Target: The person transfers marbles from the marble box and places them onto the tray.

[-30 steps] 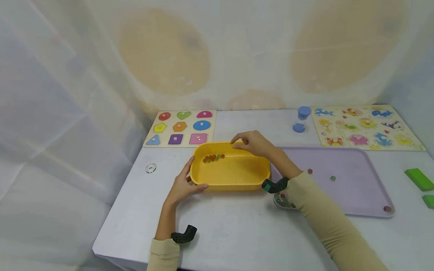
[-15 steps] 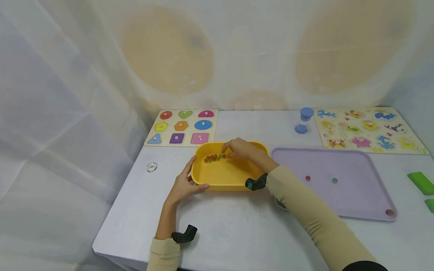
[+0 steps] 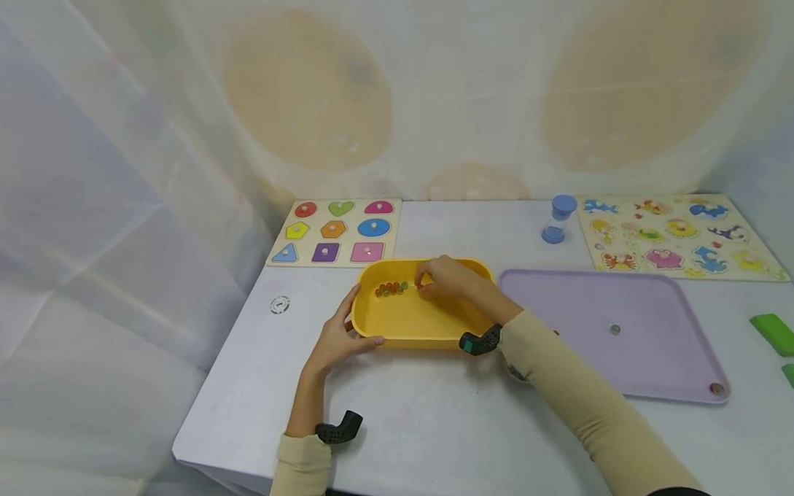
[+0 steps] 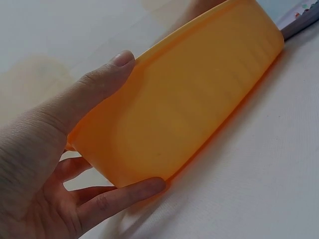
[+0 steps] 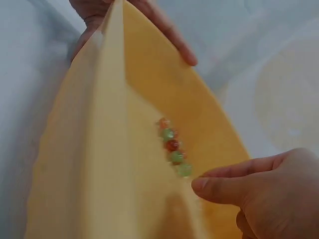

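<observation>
Lining up the beads (image 3: 390,288) in the yellow basin (image 3: 414,325) on the tabletop (image 3: 417,416) seemed under way. The left hand (image 3: 337,344) gripped the basin's end; the right hand (image 3: 445,277) curled beside the row, whether round a bead I couldn't tell. Gentle placing was probably called for next.

Left grip (image 3: 332,342) curled, right grip (image 3: 450,277) pinching (fingertips (image 5: 202,184) together), forearms (image 3: 578,397) extended

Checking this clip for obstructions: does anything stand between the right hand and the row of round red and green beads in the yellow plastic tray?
Nothing visible does: the right hand is over the tray, its fingers inside, beside the green end of the bead row.
</observation>
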The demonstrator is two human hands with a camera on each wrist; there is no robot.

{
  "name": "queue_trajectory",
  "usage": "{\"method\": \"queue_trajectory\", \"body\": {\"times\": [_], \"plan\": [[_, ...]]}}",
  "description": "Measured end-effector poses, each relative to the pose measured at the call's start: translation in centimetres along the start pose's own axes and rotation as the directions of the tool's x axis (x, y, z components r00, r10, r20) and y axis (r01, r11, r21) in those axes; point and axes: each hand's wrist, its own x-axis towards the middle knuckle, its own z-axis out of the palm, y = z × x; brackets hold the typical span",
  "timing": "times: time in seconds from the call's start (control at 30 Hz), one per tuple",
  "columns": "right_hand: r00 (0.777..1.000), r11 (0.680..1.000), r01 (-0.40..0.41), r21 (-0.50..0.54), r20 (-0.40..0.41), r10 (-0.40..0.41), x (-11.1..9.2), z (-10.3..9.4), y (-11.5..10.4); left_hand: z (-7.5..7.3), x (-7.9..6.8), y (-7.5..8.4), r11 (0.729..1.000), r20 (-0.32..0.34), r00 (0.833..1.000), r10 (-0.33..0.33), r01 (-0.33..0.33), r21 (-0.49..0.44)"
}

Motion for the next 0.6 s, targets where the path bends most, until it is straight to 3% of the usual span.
{"method": "queue_trajectory", "body": {"times": [0.13, 0.33, 0.47, 0.6], "plan": [[0.990, 0.998, 0.036, 0.056, -0.136, -0.028, -3.5, -1.9, 0.6, 0.1, 0.0, 0.1, 1.000, 0.004, 1.000, -0.004, 0.004, 0.006], [0.945, 0.992, -0.076, 0.099, -0.312, 0.103, -10.6, -4.4, 3.7, 0.2, 0.1, 0.1, 1.000, 0.005, 1.000, -0.029, 0.029, -0.004], [0.914, 0.975, -0.194, 0.113, -0.340, 0.221, -15.2, -4.4, 7.3, 0.2, 0.0, 0.1, 0.999, -0.003, 0.999, -0.043, 0.043, -0.003], [0.903, 0.958, -0.269, 0.099, -0.320, 0.286, -18.6, -3.6, 10.3, 0.2, 0.0, 0.1, 0.999, -0.015, 0.999, -0.046, 0.046, -0.006]]}}
